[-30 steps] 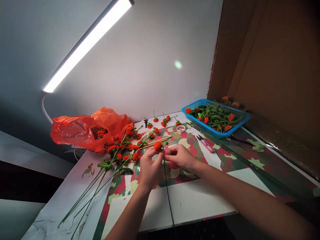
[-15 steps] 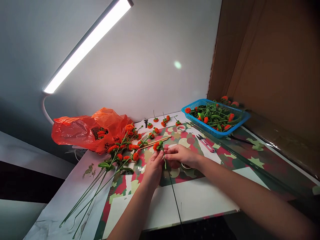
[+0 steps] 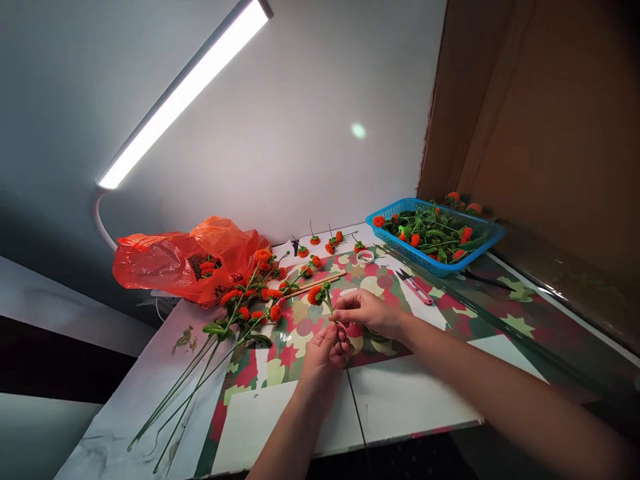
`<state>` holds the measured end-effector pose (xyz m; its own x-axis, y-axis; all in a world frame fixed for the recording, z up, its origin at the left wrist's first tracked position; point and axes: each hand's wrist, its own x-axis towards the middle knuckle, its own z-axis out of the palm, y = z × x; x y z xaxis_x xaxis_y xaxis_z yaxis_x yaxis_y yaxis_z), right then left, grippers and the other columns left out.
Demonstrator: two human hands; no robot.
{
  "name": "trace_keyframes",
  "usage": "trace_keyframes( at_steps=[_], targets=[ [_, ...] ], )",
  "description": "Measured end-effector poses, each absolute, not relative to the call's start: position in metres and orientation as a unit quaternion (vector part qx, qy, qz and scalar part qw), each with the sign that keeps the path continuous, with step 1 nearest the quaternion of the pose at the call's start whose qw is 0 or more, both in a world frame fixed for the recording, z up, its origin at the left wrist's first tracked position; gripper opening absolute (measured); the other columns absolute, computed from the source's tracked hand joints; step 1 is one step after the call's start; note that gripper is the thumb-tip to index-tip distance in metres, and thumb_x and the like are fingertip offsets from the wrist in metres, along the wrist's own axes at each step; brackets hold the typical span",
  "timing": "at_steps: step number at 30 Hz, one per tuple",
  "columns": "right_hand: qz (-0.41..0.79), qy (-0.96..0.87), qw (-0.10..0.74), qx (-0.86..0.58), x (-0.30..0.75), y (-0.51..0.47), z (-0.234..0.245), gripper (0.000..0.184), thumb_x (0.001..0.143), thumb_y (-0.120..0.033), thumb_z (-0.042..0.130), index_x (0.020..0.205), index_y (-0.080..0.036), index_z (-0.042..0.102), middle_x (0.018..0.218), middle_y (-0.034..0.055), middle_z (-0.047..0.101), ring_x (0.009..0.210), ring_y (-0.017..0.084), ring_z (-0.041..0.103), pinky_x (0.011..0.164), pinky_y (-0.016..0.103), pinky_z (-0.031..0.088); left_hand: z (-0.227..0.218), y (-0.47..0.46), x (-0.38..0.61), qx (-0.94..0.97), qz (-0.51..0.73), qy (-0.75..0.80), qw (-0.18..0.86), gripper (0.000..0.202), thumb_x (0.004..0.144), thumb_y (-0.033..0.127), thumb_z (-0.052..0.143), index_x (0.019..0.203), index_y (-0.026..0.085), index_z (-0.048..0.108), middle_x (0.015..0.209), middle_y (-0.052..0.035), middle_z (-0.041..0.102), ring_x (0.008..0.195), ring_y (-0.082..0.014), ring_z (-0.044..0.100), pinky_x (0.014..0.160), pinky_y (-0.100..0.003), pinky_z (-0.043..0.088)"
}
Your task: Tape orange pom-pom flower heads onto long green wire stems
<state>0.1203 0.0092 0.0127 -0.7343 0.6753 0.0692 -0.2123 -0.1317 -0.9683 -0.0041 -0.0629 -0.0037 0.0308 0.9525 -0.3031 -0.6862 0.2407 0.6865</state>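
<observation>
Left hand [image 3: 324,350] lower, right hand [image 3: 370,312] above | both pinched tight on 1 stem [image 3: 355,400] (orange bloom [image 3: 315,295] at top)

A white table [image 3: 107,410] bears, by its far edge, a crumpled orange plastic bag [image 3: 155,261] left, a rectangular blue plastic basket [image 3: 445,269] right.

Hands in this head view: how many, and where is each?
2. The left hand holds the dark stem below the orange flower; the right hand pinches it just above, between left hand and flower. No others show.
</observation>
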Motion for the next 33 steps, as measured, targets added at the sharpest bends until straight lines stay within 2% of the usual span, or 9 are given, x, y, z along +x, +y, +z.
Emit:
trace_keyframes(
  at_steps=[7,11,15,17,19,21,25,31,33],
  targets=[
    [0.754,-0.570,0.258,-0.199,0.122,0.010,0.013,0.039,0.068,-0.047,0.068,0.082,-0.011,0.065,0.067,0.0019,0.061,0.059,0.009,0.054,0.053,0.022,0.038,-0.005,-0.066,0.005,0.141,0.585,0.281,0.748,0.034,0.056,0.030,0.081,0.067,0.015,0.053,0.056,0.0068,0.042,0.045,-0.0010,0.038,0.045,-0.013,0.037],
    [0.761,-0.567,0.266,-0.171,0.121,0.014,0.009,0.037,0.069,-0.046,0.068,0.080,-0.011,0.063,0.064,0.0009,0.058,0.056,0.008,0.052,0.050,0.020,0.036,-0.007,-0.064,0.001,0.205,0.586,0.339,0.707,0.032,0.060,0.037,0.076,0.070,0.015,0.055,0.058,0.0045,0.047,0.047,-0.0033,0.042,0.047,-0.016,0.038],
    [0.738,-0.581,0.281,-0.198,0.122,0.018,0.005,0.035,0.069,-0.046,0.068,0.073,-0.012,0.062,0.058,-0.0041,0.048,0.047,0.004,0.037,0.042,0.019,0.027,0.000,-0.059,-0.018,0.354,0.629,0.489,0.490,0.033,0.069,0.034,0.070,0.097,0.020,0.058,0.097,-0.0036,0.059,0.080,-0.0124,0.057,0.069,-0.023,0.046],
    [0.734,-0.584,0.282,-0.203,0.122,0.019,0.005,0.033,0.068,-0.046,0.069,0.071,-0.013,0.062,0.058,-0.0046,0.045,0.048,0.004,0.035,0.042,0.019,0.026,0.010,-0.052,-0.031,0.460,0.640,0.504,0.354,0.042,0.074,0.032,0.065,0.113,0.026,0.052,0.123,-0.0056,0.050,0.106,-0.0182,0.051,0.086,-0.029,0.044],
    [0.735,-0.588,0.272,-0.199,0.122,0.018,0.006,0.033,0.068,-0.046,0.069,0.072,-0.014,0.062,0.060,-0.0042,0.045,0.049,0.005,0.037,0.043,0.020,0.027,0.023,-0.042,-0.043,0.575,0.588,0.482,0.301,0.043,0.077,0.031,0.061,0.118,0.026,0.051,0.130,-0.0073,0.045,0.118,-0.0221,0.044,0.093,-0.033,0.040],
    [0.731,-0.594,0.269,-0.199,0.122,0.018,0.008,0.034,0.068,-0.047,0.068,0.075,-0.014,0.063,0.061,-0.0032,0.046,0.051,0.006,0.039,0.045,0.021,0.029,0.034,-0.031,-0.050,0.644,0.517,0.459,0.328,0.040,0.078,0.030,0.059,0.117,0.024,0.053,0.124,-0.0089,0.051,0.111,-0.0222,0.050,0.087,-0.033,0.044],
    [0.710,-0.613,0.276,-0.210,0.125,0.019,0.009,0.034,0.070,-0.046,0.066,0.081,-0.014,0.065,0.067,-0.0013,0.049,0.056,0.007,0.039,0.047,0.021,0.029,0.044,-0.021,-0.051,0.656,0.475,0.472,0.348,0.030,0.076,0.030,0.062,0.103,0.019,0.059,0.085,-0.0043,0.063,0.073,-0.0150,0.059,0.063,-0.025,0.047],
    [0.678,-0.634,0.306,-0.211,0.122,0.018,0.007,0.033,0.071,-0.047,0.065,0.073,-0.014,0.064,0.063,-0.0018,0.048,0.059,0.008,0.037,0.052,0.022,0.028,0.039,-0.038,-0.039,0.672,0.519,0.521,0.087,0.019,0.071,0.023,0.065,0.088,0.019,0.060,0.076,-0.0009,0.059,0.067,-0.0127,0.055,0.067,-0.026,0.046],
    [0.675,-0.634,0.315,-0.210,0.121,0.017,0.008,0.033,0.071,-0.047,0.065,0.072,-0.014,0.064,0.064,-0.0018,0.048,0.060,0.009,0.038,0.054,0.023,0.029,0.036,-0.041,-0.036,0.660,0.533,0.527,0.058,0.017,0.070,0.023,0.065,0.086,0.019,0.060,0.075,-0.0004,0.058,0.067,-0.0123,0.053,0.069,-0.026,0.045]
  ],
)
